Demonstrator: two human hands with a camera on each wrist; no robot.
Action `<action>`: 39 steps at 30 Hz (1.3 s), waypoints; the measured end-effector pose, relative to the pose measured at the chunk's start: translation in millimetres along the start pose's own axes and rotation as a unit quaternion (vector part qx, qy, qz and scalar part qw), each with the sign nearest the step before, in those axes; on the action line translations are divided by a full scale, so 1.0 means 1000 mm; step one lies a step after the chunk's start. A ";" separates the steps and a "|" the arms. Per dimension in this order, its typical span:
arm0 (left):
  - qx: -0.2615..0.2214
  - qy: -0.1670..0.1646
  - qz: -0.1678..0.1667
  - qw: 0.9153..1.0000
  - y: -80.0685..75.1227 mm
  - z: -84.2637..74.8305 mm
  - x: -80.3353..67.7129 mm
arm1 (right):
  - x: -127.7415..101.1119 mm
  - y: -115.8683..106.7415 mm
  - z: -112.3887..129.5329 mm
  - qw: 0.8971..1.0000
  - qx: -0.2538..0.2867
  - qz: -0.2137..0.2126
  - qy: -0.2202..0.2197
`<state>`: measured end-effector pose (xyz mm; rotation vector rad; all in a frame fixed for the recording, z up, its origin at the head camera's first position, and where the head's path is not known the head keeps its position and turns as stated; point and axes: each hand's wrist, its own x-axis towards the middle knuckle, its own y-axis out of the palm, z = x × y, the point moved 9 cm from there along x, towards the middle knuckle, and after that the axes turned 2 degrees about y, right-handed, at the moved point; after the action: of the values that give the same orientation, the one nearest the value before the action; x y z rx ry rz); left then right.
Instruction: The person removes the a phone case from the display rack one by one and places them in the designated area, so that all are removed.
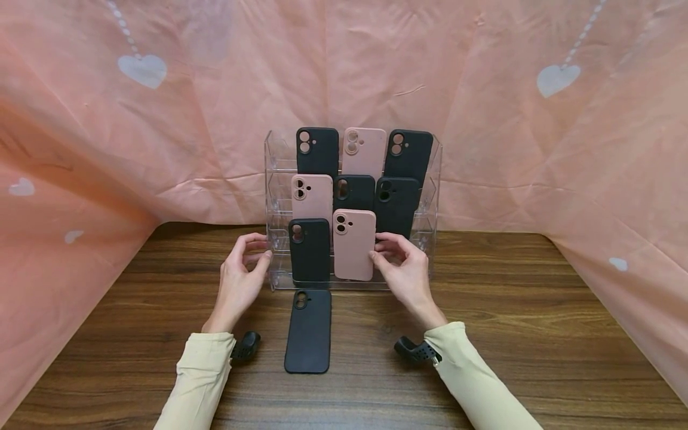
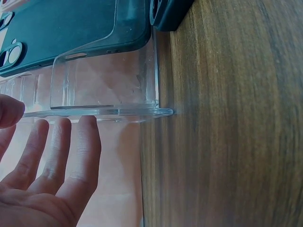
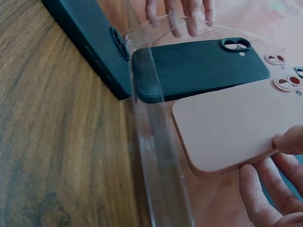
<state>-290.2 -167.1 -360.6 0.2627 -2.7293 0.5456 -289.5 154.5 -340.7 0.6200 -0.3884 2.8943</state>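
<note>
My right hand (image 1: 405,272) pinches the right edge of a pink phone case (image 1: 353,245), thumb on its face and fingers behind. The case stands upright just in front of the bottom tier of a clear tiered display rack (image 1: 352,285); in the right wrist view its lower end (image 3: 222,137) shows above the front lip. My left hand (image 1: 244,275) is at the rack's left side panel, its extended fingertips (image 2: 87,125) against the outer face. Beside the pink case, a black phone case (image 1: 310,251) stands in the bottom tier.
Behind, the upper tiers hold several black and pink cases, among them a pink case (image 1: 312,194) and a black case (image 1: 317,149). Another black case (image 1: 308,334) lies on the wooden table (image 1: 537,334) before the rack. A pink cloth (image 1: 215,119) hangs behind and at the sides.
</note>
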 end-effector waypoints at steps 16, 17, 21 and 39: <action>-0.002 -0.004 0.002 1.000 0.001 0.000 0.000 | -0.008 -0.009 0.009 0.999 0.013 0.022 0.025; -0.001 -0.003 0.002 1.000 0.001 0.000 0.000 | -0.009 -0.010 0.009 0.999 0.010 0.024 0.026; 0.000 -0.002 0.002 1.000 0.000 0.000 -0.001 | -0.013 -0.011 0.009 0.999 -0.004 0.034 0.025; 0.000 0.002 0.001 1.000 0.000 -0.001 -0.001 | -0.032 -0.015 0.000 0.996 -0.018 0.081 0.017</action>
<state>-289.4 -166.8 -360.1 0.2592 -2.7257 0.5456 -257.2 165.8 -351.3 0.5569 -0.5063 3.0395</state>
